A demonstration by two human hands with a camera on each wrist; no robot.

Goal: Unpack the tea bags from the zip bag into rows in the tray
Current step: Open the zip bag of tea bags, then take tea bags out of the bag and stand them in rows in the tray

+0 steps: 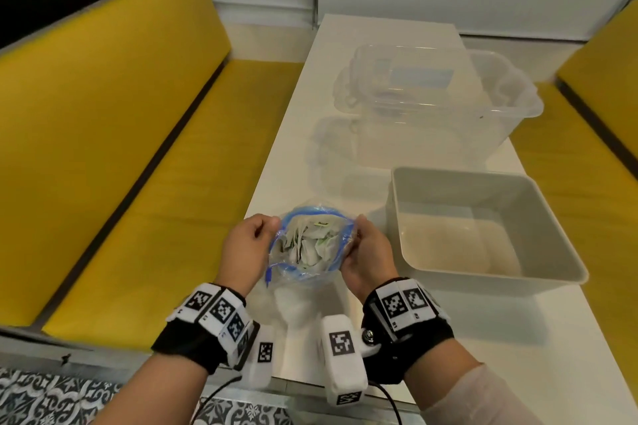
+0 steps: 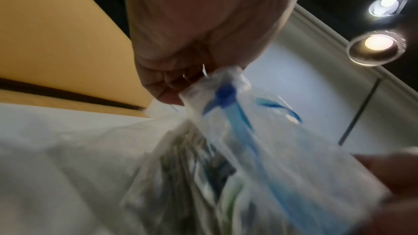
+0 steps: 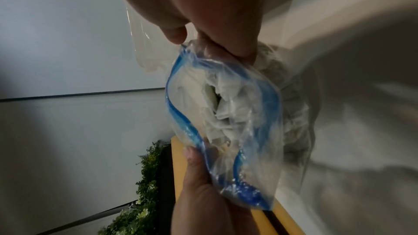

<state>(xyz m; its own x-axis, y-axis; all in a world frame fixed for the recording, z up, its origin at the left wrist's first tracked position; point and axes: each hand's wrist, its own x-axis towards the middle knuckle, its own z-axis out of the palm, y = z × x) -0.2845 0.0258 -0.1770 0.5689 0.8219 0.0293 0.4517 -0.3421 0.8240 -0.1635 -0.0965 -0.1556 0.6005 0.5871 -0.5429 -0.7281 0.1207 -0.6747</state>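
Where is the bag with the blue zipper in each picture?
Head: the zip bag sits low in the middle, its mouth held open between the left hand and the right hand.
Left wrist: lower right, blurred.
Right wrist: in the middle, mouth open.
Shared landmark: the yellow bench.

Open zip bag (image 1: 310, 245), tea bags (image 1: 307, 241) inside

The right hand (image 3: 210, 12) comes in from 12 o'clock and pinches the top edge of the zip bag (image 3: 224, 122) between thumb and fingers. The bag mouth, with its blue zip strip (image 3: 181, 113), stands open, and white tea bags (image 3: 226, 99) show inside. From 6 o'clock the left hand (image 3: 203, 194) holds the opposite edge. At 7 o'clock there is a green plant (image 3: 144, 176).
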